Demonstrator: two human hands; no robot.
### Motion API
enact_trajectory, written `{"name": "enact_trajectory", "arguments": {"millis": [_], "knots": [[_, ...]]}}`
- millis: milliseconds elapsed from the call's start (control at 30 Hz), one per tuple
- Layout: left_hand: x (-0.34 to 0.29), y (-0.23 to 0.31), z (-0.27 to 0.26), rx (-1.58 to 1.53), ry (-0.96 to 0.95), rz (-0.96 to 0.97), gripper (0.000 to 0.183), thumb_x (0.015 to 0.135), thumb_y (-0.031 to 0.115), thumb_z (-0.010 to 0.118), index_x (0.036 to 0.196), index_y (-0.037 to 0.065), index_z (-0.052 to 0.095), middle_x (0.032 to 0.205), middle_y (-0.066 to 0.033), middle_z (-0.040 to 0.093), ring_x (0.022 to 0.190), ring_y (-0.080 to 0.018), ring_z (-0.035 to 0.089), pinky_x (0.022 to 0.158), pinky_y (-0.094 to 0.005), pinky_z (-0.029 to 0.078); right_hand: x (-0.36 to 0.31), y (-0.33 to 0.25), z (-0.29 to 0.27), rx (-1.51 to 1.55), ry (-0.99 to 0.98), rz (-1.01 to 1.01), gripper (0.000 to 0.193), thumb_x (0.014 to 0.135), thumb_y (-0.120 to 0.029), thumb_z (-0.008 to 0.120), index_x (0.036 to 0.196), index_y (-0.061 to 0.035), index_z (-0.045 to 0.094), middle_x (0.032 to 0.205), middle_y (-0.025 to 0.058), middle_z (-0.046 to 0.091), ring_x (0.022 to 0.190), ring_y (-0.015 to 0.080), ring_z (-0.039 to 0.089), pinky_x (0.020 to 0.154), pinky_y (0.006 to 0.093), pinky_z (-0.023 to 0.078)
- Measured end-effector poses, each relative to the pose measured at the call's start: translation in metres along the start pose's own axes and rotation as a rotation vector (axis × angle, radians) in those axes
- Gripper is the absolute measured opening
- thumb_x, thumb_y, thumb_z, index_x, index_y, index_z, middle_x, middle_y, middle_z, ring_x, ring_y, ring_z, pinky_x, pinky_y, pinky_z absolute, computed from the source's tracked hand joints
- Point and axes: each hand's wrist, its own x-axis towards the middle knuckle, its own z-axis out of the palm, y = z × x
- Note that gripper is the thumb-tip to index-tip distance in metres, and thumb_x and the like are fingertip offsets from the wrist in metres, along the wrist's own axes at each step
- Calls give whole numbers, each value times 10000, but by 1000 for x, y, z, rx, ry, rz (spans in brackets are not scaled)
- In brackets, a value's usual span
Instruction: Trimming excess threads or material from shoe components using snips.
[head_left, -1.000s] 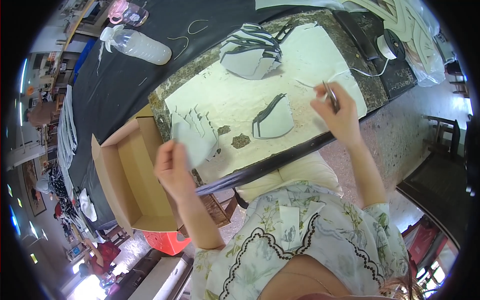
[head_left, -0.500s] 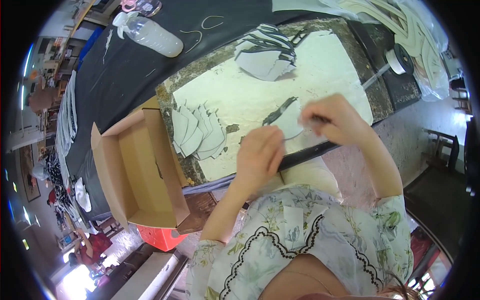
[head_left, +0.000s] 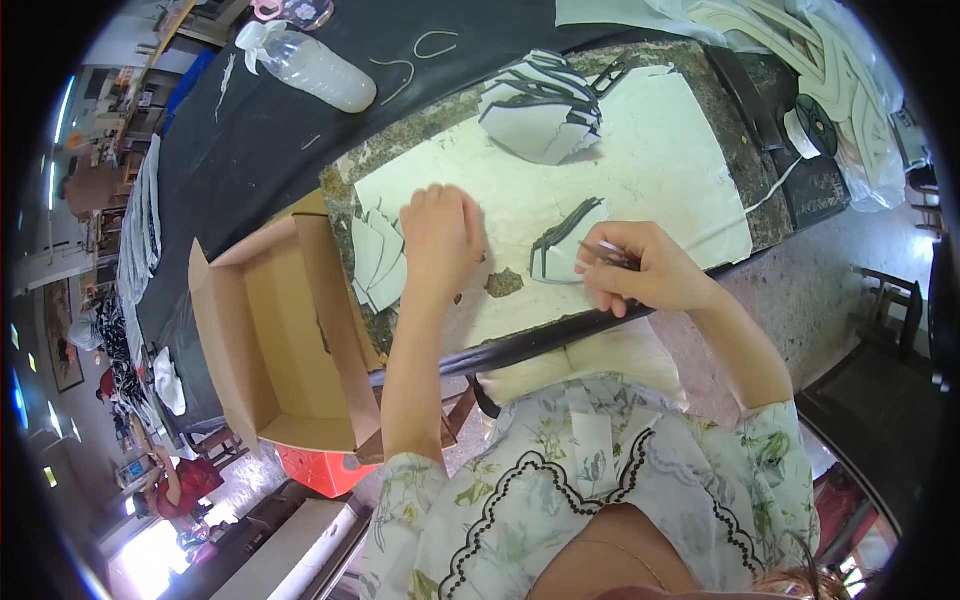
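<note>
My left hand (head_left: 442,238), fingers curled, is over a white sheet (head_left: 660,150), partly hiding a pile of pale pieces (head_left: 376,250). My right hand (head_left: 645,265) holds a small metal tool (head_left: 612,254) beside a dark-edged stack (head_left: 562,252). A larger pile (head_left: 535,130) sits farther back. An open cardboard box (head_left: 290,330) is at left.

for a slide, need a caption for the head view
Over a white sheet: right hand with a small tool by dark-edged pieces, left hand beside pale pieces.
</note>
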Motion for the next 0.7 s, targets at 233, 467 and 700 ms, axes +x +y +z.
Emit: {"name": "enact_trajectory", "arguments": {"millis": [233,467,700], "knots": [[-100,13,-96,-554,-680,-242,34,841,24,648,872,17,635,779,-111,626,728,-251,605,666,-335,479,4,15,-28,-2,133,100,152,916,-167,652,894,-17,632,625,-3,569,490,50,502,433,212,378],[-95,51,-18,-470,46,155,253,817,26,685,1067,39,655,1069,-146,645,935,-307,627,804,-375,531,37,9,-25,-281,91,154,146,894,-157,616,871,-19,659,590,-1,561,464,74,489,438,251,386],[-91,77,43,-209,199,302,391,819,100,693,1178,-34,613,1231,-160,608,1092,-314,594,907,-406,506,44,-6,-21,-411,29,180,147,895,-89,596,793,16,605,583,22,577,482,86,558,462,235,453]]}}
